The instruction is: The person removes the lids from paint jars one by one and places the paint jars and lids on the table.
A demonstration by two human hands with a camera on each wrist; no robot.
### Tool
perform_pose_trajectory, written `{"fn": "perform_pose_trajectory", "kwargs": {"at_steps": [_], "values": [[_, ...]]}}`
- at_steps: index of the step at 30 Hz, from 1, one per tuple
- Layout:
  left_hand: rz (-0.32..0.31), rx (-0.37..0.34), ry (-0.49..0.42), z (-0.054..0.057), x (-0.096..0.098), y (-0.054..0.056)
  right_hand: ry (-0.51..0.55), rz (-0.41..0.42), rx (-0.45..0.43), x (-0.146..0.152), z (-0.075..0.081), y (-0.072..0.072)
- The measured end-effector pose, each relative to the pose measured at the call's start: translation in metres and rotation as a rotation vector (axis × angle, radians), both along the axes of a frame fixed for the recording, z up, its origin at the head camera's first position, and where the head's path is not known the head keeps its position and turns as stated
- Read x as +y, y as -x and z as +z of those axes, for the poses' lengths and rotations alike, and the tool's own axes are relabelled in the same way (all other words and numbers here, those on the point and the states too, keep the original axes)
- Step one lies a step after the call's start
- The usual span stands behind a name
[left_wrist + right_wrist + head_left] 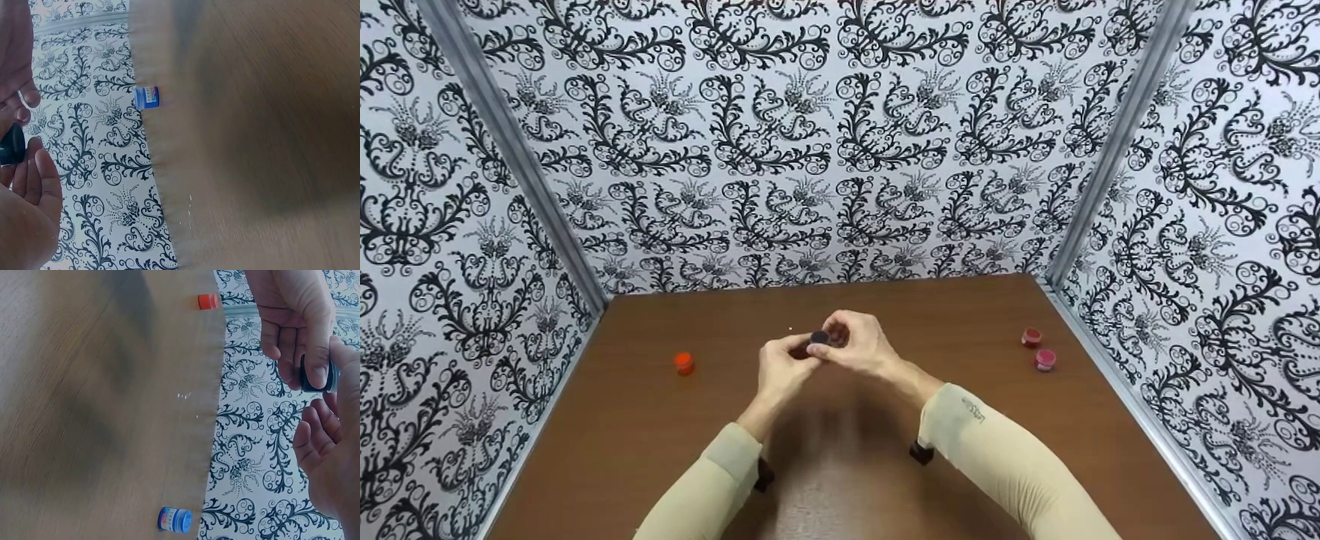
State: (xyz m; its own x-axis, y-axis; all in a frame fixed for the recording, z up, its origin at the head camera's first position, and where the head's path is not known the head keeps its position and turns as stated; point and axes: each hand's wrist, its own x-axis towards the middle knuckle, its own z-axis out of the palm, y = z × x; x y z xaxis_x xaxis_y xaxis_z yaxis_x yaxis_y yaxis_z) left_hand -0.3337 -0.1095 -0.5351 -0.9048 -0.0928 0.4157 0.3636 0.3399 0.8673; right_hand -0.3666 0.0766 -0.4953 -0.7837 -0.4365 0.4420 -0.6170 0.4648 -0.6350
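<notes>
Walls [772, 135] with black scrollwork on white fill the upper part of the head view, and we see 2 grey posts [514, 150] slanting down at the corners. Below, a brown table [622, 450] spreads across the lower part. We follow 2 pale sleeves [1005, 450] in from the bottom edge, a dark block [921, 452] at each cuff.

Just below the frame's centre, the left hand [786, 369] and right hand [866, 346] meet, both pinching the dark jar [819, 339] above the table. From the right wrist, we find the left thumb [319, 374] laid over it, and the spare fingers of both hands loosely bent. We cannot tell whether its lid is loose.

At centre right of the head view, the red jar [1032, 337] stands just beside the pink jar [1045, 360]; at centre left stands the orange jar [684, 364]. Low in the right wrist view, we spot a blue jar [175, 520]. A few white specks [184, 395] lie between orange and blue.
</notes>
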Motion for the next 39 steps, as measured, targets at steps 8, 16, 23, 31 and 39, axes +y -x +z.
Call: {"fn": "perform_pose_trajectory", "kwargs": {"at_steps": [8, 16, 23, 31, 39], "values": [[-0.001, -0.007, 0.035, -0.0015, -0.0014, -0.0002, -0.009, 0.086, 0.088, 0.0028, 0.0033, 0.0006], [-0.002, -0.015, 0.060, -0.0008, -0.0016, -0.0008, -0.078, 0.174, 0.098, 0.0061, 0.0057, 0.0030], [-0.002, -0.022, 0.048, -0.0016, -0.0006, -0.0007, -0.094, 0.203, 0.007, 0.0077, 0.0090, 0.0011], [0.007, -0.012, 0.061, -0.0026, -0.0004, -0.0016, -0.069, 0.171, 0.037, 0.0085, 0.0078, 0.0003], [-0.010, 0.014, 0.014, -0.0023, 0.0011, -0.0035, 0.032, 0.025, 0.066, 0.0067, 0.0042, 0.0036]]}}
